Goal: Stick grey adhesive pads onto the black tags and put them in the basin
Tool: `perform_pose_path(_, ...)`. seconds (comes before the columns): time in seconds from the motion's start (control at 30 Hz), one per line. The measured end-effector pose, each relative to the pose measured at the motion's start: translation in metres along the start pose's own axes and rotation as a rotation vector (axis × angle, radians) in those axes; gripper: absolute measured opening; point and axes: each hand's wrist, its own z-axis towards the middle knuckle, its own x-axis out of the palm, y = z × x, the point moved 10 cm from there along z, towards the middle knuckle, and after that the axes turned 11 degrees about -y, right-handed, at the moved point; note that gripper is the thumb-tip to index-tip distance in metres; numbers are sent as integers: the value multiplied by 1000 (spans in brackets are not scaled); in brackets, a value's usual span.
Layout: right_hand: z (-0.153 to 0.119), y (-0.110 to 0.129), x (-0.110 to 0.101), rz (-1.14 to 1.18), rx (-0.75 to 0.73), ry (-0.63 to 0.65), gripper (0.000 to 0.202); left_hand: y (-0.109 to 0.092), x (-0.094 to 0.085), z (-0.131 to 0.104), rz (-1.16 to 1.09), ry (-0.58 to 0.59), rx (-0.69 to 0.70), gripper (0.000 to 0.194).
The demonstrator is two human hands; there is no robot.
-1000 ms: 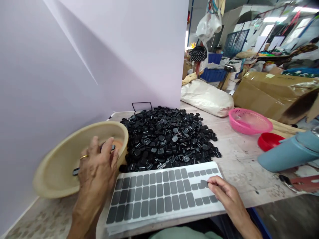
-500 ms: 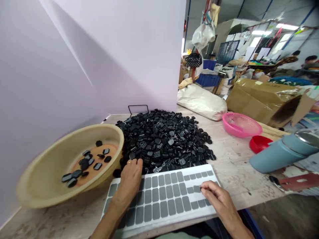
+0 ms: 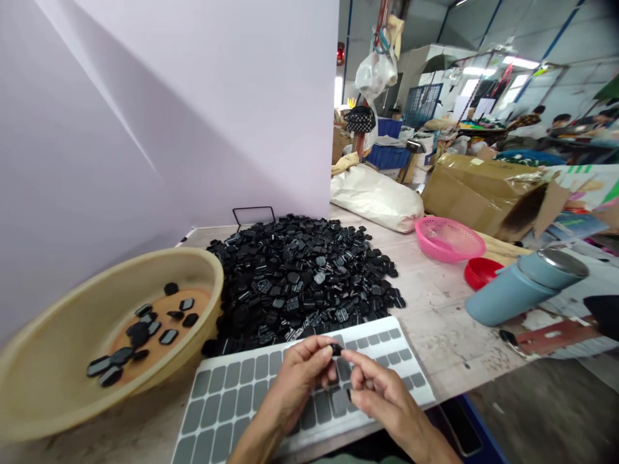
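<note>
My left hand (image 3: 309,370) pinches a small black plastic piece (image 3: 335,349) between thumb and fingers, above the sheet. The index finger of my right hand (image 3: 380,386) reaches that piece's right end. A lighter grey sticker (image 3: 340,401) shows at my right thumb, with a small dark spot by the thumb tip that I cannot make out. Both hands are over a white sheet (image 3: 285,444) with rows of rounded grey stickers (image 3: 227,405). Just behind the sheet lies a large pile of black plastic pieces (image 3: 300,277).
On the left, a beige basin (image 3: 29,361) holds several black pieces. To the right are a pink basket (image 3: 449,240), a red bowl (image 3: 478,274) and a tilted blue bottle (image 3: 517,290). A white sack (image 3: 377,196) and a cardboard box (image 3: 483,193) stand farther back.
My left hand has come back from the pile to the sheet with a black piece. My right hand has moved left to meet it. The view has turned slightly right.
</note>
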Motion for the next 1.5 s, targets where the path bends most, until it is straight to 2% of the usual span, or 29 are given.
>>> perform_pose_path(0.1, 1, -6, -3, -30, 28, -27, 52, 13, 16, -2, -62, 94, -30, 32)
perform_pose_path(0.2, -1, -8, -4, -41, 43, -1, 52, 18, 19, -2, -28, 127, -40, 35)
perform_pose_path(0.33, -5, -5, 2, -81, 47, 94, 49, 21, 24, -4, 42, 189, -65, 57)
perform_pose_path(0.43, -4, 0, -2, -92, 42, 104, 44, 21, 24, -3, 44, 185, -54, 55)
perform_pose_path(0.57, 1, 8, -26, -140, -40, -77, 38, 21, 22, 0, -16, 129, -52, 49)
perform_pose_path(0.63, 2, 15, -39, -282, -139, -205, 34, 21, 22, 1, -53, 105, -68, 46)
perform_pose_path(0.7, -1, 25, -42, -429, -264, -292, 30, 21, 24, -1, -76, 96, -80, 43)
perform_pose_path(0.8, -4, 32, -36, -562, -408, -329, 27, 21, 27, -4, -76, 104, -93, 44)
perform_pose_path(0.97, -6, 36, -24, -698, -523, -310, 25, 23, 25, -3, -51, 88, -87, 44)
perform_pose_path(1.5, -5, 32, -17, -750, -534, -264, 26, 28, 25, 2, -49, 82, -85, 41)
